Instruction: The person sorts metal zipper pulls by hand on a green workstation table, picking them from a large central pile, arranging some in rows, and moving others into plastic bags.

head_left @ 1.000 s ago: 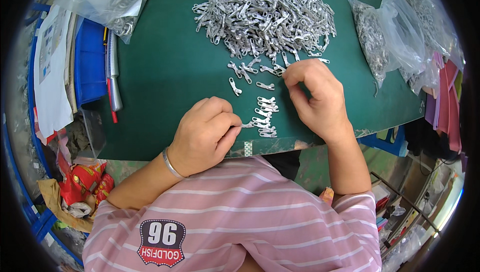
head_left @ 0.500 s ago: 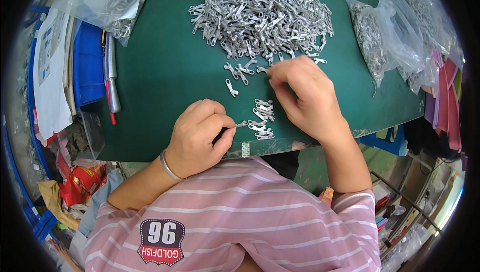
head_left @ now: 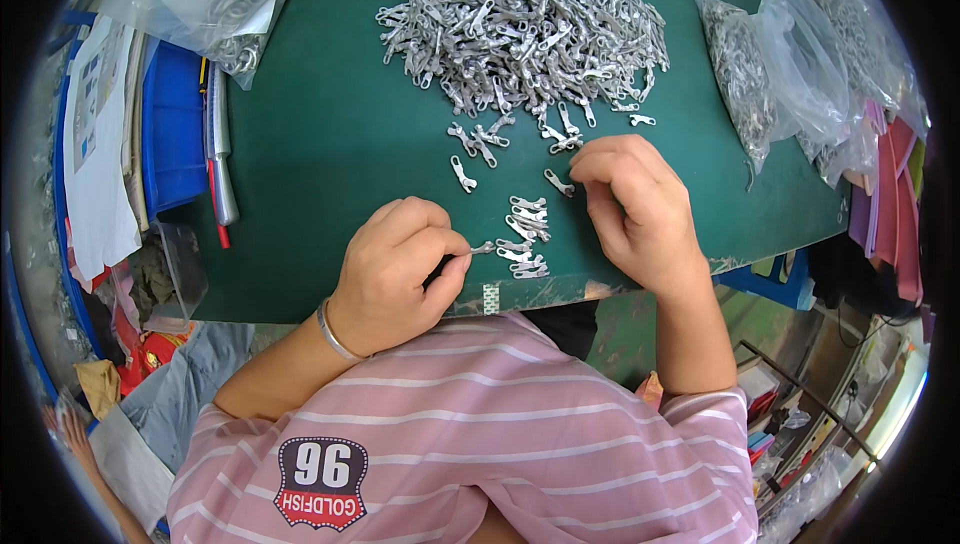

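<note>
My left hand (head_left: 400, 262) is closed in a pinch on a small silver metal piece (head_left: 483, 248), which sticks out past the fingertips. Beside it, several like pieces (head_left: 527, 219) lie in a short column near the table's front edge. My right hand (head_left: 640, 206) hovers low with bent fingers, thumb and forefinger apart and nothing visible between them. One loose metal piece (head_left: 558, 183), with an oblong loop at one end and a knobbed other end, lies by its fingertips; whether they touch cannot be told. A large heap of these pieces (head_left: 525, 29) covers the far middle.
Loose pieces (head_left: 480, 144) lie scattered before the heap on the green table (head_left: 330, 124). Clear bags of metal parts (head_left: 740, 74) stand at right, another bag (head_left: 240, 29) at far left. A blue bin (head_left: 175, 129) is at left. Another person's hand (head_left: 75, 436) shows at lower left.
My right hand has moved right and toward me from the heap's front edge. A loose piece now lies nearer me by its fingertips. The left hand keeps its pinch and place.
</note>
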The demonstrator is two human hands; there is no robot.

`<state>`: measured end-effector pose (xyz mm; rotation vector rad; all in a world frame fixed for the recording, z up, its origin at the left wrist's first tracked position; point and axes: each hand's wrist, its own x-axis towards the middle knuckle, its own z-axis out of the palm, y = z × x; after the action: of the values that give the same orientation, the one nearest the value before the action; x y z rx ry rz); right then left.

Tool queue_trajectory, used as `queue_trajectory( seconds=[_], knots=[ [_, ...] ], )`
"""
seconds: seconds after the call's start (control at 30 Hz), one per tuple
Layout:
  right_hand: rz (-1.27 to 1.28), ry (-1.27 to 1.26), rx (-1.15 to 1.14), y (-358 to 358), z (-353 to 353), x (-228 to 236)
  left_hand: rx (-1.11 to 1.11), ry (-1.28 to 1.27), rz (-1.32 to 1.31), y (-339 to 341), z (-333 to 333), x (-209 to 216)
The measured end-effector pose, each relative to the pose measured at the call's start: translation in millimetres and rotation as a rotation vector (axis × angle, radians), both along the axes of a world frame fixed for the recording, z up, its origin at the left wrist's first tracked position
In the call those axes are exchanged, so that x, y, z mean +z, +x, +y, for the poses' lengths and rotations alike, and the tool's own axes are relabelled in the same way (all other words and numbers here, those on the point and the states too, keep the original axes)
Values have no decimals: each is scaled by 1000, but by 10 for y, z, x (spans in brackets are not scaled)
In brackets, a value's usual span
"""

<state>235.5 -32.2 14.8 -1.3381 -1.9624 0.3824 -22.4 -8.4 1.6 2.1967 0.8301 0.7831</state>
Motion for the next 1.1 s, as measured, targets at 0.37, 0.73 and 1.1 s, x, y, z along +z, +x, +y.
queue_trajectory(
  seconds=[0.37,0.73,1.1],
  knots=[
    [9,71,-96,-230,-118,-100,11,-8,-13,-15,-12,45],
    [110,79,-175,-277,-104,-158,21,-1,-1,-17,-22,36],
    [112,70,-121,-208,-104,-184,2,13,-10,10,0,40]
  ],
)
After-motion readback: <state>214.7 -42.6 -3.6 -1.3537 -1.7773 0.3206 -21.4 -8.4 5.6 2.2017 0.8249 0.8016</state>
